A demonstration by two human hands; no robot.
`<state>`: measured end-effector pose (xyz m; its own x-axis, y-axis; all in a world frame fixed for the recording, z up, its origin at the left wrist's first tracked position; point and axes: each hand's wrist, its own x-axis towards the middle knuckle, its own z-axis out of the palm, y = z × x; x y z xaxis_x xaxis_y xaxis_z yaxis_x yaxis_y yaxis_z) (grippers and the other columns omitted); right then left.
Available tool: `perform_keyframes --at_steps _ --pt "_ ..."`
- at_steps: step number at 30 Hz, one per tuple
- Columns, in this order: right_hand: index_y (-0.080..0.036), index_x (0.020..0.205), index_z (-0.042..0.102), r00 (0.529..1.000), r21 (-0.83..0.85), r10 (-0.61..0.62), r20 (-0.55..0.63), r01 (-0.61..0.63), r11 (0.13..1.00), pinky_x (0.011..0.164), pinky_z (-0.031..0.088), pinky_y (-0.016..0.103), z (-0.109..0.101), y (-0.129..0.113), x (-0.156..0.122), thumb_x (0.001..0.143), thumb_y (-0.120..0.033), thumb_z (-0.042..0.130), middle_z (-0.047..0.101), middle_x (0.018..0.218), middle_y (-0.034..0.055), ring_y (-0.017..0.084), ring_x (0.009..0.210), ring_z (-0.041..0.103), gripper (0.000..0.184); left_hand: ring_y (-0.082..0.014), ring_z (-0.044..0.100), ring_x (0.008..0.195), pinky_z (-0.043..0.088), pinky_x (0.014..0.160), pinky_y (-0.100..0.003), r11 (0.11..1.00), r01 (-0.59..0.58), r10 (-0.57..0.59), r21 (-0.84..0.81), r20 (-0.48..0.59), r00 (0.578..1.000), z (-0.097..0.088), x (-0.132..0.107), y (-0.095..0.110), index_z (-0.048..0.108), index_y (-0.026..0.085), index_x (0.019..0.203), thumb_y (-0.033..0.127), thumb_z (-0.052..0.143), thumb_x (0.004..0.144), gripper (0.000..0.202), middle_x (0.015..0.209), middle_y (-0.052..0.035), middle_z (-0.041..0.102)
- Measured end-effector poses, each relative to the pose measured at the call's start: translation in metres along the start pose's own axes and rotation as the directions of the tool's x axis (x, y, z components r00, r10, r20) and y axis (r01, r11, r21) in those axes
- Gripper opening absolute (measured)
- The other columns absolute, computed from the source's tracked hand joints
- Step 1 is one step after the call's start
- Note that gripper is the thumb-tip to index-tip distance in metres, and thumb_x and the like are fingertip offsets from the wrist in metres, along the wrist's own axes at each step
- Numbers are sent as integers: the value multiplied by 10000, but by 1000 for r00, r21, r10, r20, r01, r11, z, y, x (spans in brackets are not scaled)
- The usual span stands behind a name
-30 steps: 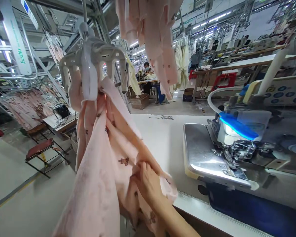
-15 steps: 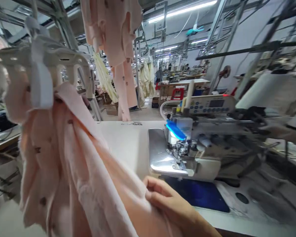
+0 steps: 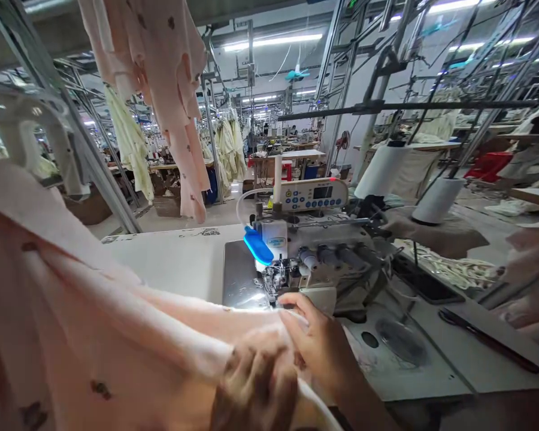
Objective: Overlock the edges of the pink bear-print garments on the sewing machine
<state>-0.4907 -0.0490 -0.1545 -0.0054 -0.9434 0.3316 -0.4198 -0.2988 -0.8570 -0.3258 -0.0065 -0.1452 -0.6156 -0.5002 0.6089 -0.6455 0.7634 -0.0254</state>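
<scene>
A pale pink fabric piece (image 3: 94, 311) with small brown prints hangs from a white clip hanger (image 3: 22, 129) at the left and stretches across the white table to the sewing machine (image 3: 314, 251). My left hand (image 3: 256, 389) is closed on the fabric at the bottom middle. My right hand (image 3: 318, 341) pinches the fabric's edge just in front of the machine's presser foot (image 3: 278, 281), beside the steel plate (image 3: 240, 275).
Thread cones (image 3: 435, 200) stand right of the machine. Scissors (image 3: 489, 341) and a dark phone (image 3: 424, 281) lie on the table at the right. More pink garments (image 3: 161, 90) hang overhead. Other workstations fill the background.
My view swung right. The fabric was drawn from the hanger over the table to the machine. My right hand moved up to the presser foot and my left hand came into view on the fabric.
</scene>
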Motion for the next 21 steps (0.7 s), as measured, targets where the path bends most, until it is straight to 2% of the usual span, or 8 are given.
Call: perform_keyframes --at_steps 3,7,10,13,15,18,19,21 --pt "-167 917 524 976 -99 -4 -217 -18 995 482 324 254 10 13 15 819 -400 422 519 558 -17 173 469 487 273 -234 508 1128 502 906 -430 984 125 -116 123 -76 990 25 8 -29 467 97 1158 93 286 898 316 1199 -135 544" --pt "-191 998 518 905 132 -66 -421 133 982 644 451 234 17 20 -2 899 -360 511 599 811 24 166 703 578 196 -217 527 1109 489 930 -436 963 205 -202 175 -31 979 21 10 -58 400 117 1239 90 318 900 350 1190 -126 552" --pt "-232 1127 525 955 414 -33 -294 159 896 882 428 253 24 12 -30 884 -448 631 557 1101 51 206 1019 524 342 -199 540 1061 463 922 -411 987 154 -152 47 -31 988 6 9 -53 476 165 1130 39 344 871 317 1117 -85 580" --pt "-251 1252 481 988 538 43 -146 42 842 989 354 302 32 6 -50 755 -545 750 458 1271 59 262 1162 417 638 -140 570 786 459 672 -257 971 132 -142 -200 -35 989 -5 8 -35 513 195 938 81 359 885 199 874 -24 594" --pt "-214 1211 513 993 608 112 -25 -74 790 905 413 312 37 6 -55 724 -597 746 534 1160 83 272 1057 496 662 -109 543 654 406 584 -210 941 198 -202 -276 14 979 -9 7 -28 510 202 883 135 362 909 164 749 8 561" --pt "-136 895 598 963 667 150 224 -264 697 614 424 240 39 8 -53 785 -656 633 586 797 60 207 720 549 533 -76 506 527 350 503 -177 923 314 -304 -222 80 949 -16 10 -32 524 196 783 239 412 923 185 621 42 514" --pt "-129 791 582 958 645 150 244 -276 713 558 382 218 40 8 -51 815 -641 599 556 718 40 179 650 514 513 -72 471 478 326 474 -182 922 344 -331 -176 99 938 -18 13 -36 522 191 738 281 426 920 225 577 48 486" --pt "-132 730 553 981 572 148 124 -192 798 519 325 201 43 8 -44 867 -568 552 515 672 17 147 601 459 457 -81 420 445 299 467 -199 919 391 -381 -46 147 913 -20 24 -47 494 181 659 341 428 911 306 528 46 439"
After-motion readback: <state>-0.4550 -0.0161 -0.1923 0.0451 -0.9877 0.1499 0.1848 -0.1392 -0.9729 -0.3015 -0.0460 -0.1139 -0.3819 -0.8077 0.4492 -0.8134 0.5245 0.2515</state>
